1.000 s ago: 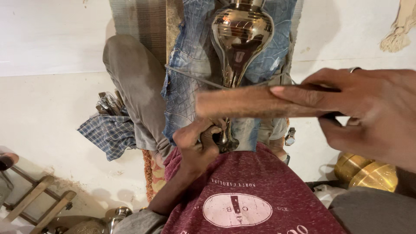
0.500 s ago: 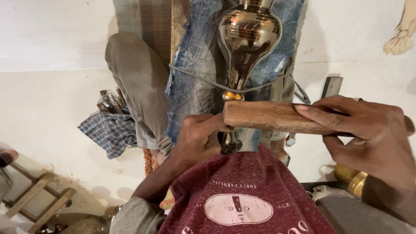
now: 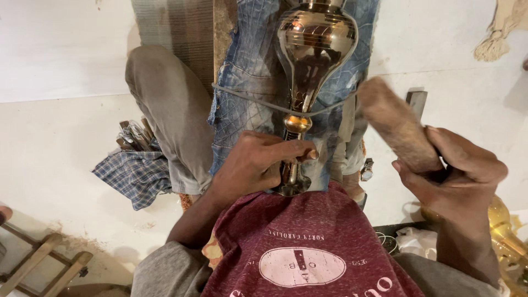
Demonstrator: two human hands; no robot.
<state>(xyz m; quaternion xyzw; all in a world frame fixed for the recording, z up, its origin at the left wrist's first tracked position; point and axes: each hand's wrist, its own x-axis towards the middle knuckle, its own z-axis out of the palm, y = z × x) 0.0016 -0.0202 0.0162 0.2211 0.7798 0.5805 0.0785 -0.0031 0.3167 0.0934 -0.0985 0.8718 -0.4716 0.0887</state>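
- Two hands work: the left hand (image 3: pixel 250 165) grips the stem of a shiny bulb-shaped brass vessel (image 3: pixel 313 49) lying on denim-covered legs.
- Right hand (image 3: pixel 454 176) clenches a blurred brown wooden mallet (image 3: pixel 396 124), raised right of the vessel.

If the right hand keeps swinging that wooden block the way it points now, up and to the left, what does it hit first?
Most likely the neck of the polished brass vase, near the tool in the left hand. The wooden block in the right hand is motion-blurred, so depth is uncertain.

Left hand (image 3: pixel 250 165) low, fingers (image 3: pixel 294 149) curled closed; right hand (image 3: pixel 454 173) raised, fist clenched.
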